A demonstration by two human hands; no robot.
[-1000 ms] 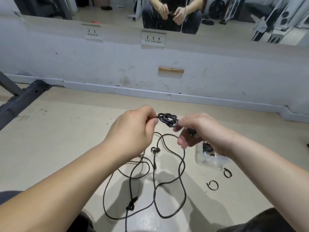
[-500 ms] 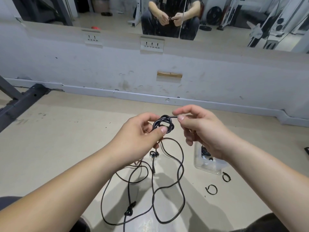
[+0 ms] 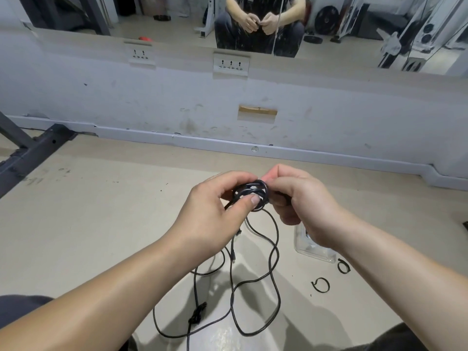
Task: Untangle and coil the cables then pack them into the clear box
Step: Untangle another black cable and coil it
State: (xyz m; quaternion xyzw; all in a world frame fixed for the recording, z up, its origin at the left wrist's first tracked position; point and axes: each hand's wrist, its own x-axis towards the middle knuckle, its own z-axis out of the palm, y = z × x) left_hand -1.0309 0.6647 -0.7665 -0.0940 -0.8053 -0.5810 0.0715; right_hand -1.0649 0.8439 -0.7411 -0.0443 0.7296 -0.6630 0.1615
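Holding small black coil [image 3: 253, 192] in mid-air above floor [image 3: 88, 224], between both hands. Pinching it with left hand [image 3: 212, 209]: thumb pressed flat on the front, fingers curled behind. Clamping its right edge with right hand [image 3: 304, 203], fingers curled in; can't tell which fingertips actually touch. Trailing from coil: rest of cable [image 3: 274, 262], dropping to floor in loose crossing loops, with a tight knot [image 3: 198, 314] low on the left strand. Box [image 3: 312, 252] on floor to the right of the loops, mostly hidden behind right wrist; dark bit visible inside, can't tell what. Near box, on the near side: one black ring tie [image 3: 321, 285] and second tie [image 3: 343, 266], lying apart, flat on floor. Ahead: scuffed white wall [image 3: 177, 97] with left socket plate [image 3: 140, 54] and right socket plate [image 3: 231, 63], mirror [image 3: 354, 26] above, reflecting a seated person with hands together. Dark metal frame [image 3: 33, 150] on floor at far left.
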